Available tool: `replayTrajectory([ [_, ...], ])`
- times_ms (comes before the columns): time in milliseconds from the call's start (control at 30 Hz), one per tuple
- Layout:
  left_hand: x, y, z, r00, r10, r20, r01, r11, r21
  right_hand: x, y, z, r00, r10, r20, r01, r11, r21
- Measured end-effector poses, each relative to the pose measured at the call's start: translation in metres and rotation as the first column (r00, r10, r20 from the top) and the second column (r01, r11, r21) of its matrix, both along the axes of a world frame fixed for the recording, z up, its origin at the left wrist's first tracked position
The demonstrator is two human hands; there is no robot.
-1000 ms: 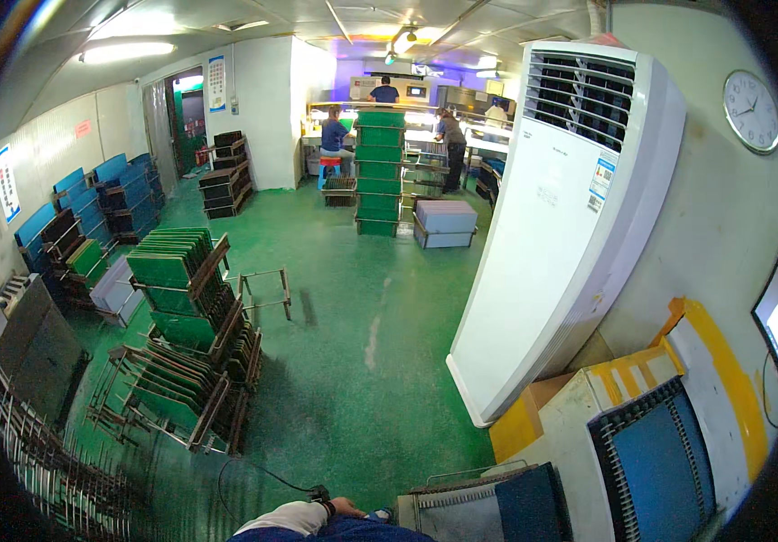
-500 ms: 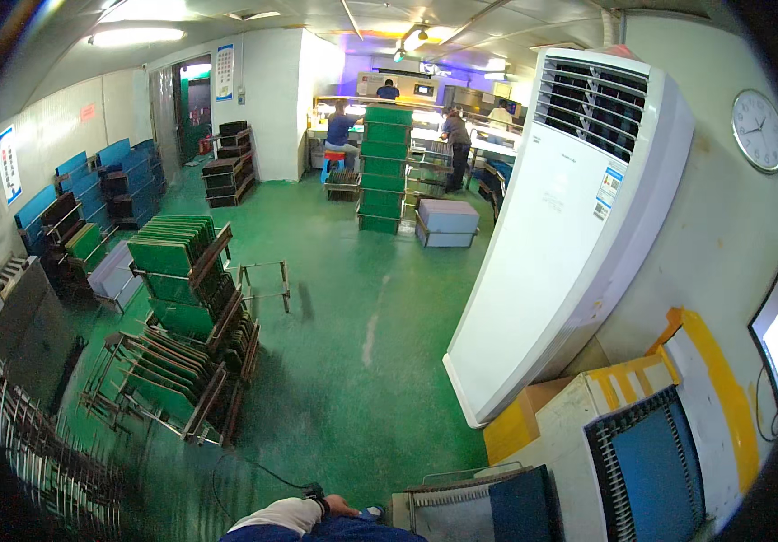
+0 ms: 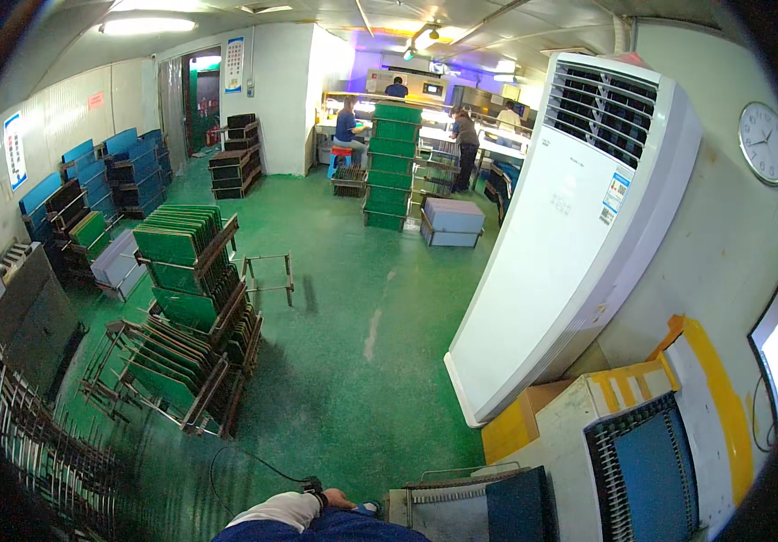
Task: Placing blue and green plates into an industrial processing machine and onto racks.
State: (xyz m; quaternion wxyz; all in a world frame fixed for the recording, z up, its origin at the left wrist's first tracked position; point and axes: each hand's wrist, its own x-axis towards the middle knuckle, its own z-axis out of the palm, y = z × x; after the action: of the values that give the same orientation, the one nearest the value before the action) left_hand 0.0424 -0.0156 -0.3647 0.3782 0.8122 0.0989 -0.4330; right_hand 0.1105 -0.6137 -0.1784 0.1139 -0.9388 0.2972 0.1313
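At the near edge, the left hand [image 3: 337, 498] is resting by dark-blue clothing [image 3: 344, 527]; whether it is gripping anything, I cannot tell. The toothed rack [image 3: 448, 518] is sitting just to its right, apart, with a blue panel [image 3: 517, 508] covering its right side.

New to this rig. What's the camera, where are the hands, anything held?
There is no robot: a person wears the camera on their head, the left of two fisheyes, so straight edges bend. At the bottom, beside blue clothing, is the left hand, with a dark band at the wrist and a black cable close by. Its fingers are too small to tell whether it holds anything. The right hand is out of view. No tabletop lies under the hand; on the green floor stand racked green panels to the left and a white air conditioner to the right.
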Motion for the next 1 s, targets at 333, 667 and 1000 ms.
replayTrajectory([
  [333, -0.002, -0.005, -0.001, 1.0, 0.023, 0.012, -0.023, 1.0, -0.009, 0.008, -0.025, -0.029, 1.0, -0.019, 0.0, 0.019, 0.999, -0.049],
  [667, -0.008, -0.007, -0.024, 0.994, 0.01, 0.111, -0.021, 0.995, 0.093, 0.011, -0.006, 0.008, 0.999, 0.039, -0.031, -0.041, 0.997, -0.059],
  [1000, -0.004, -0.011, -0.021, 0.992, 0.071, 0.104, -0.077, 0.996, 0.055, 0.014, -0.01, 0.008, 0.999, 0.037, 0.001, -0.037, 0.996, -0.076],
])
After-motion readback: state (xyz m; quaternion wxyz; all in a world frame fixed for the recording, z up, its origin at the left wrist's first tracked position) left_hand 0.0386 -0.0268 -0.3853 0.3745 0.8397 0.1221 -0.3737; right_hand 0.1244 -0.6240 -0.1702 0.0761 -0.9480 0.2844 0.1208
